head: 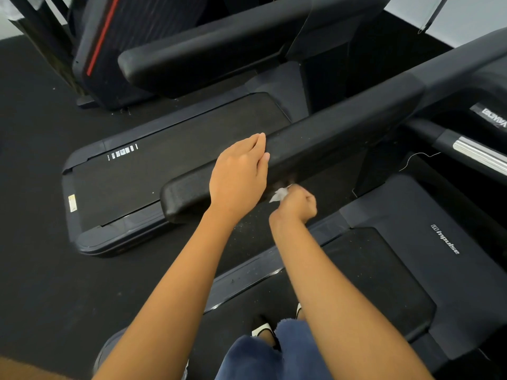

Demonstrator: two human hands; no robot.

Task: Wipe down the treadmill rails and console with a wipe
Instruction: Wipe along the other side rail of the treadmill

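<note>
While the left hand [238, 174] lies palm-down across the top of the black padded rail [343, 138], its fingers straight and close together over the far edge, the right hand [295, 205] is curled into a tight fist round a crumpled white wipe [278, 193]. That wipe pokes out of the fist and touches the rail's near side, just beside the left hand and close to the rail's rounded free end.

Below the rail on the near side runs the treadmill deck [411, 215], dark, with a white "impulse" logo. The person's blue trousers [260, 357] show at the bottom edge. Beyond the rail lies a neighbouring treadmill belt [164, 171], and farther off a second padded rail [205, 56]. To the right of the rail a silver grip bar [477, 153] shines. Black floor [41, 242] spreads left of the rail's end.
</note>
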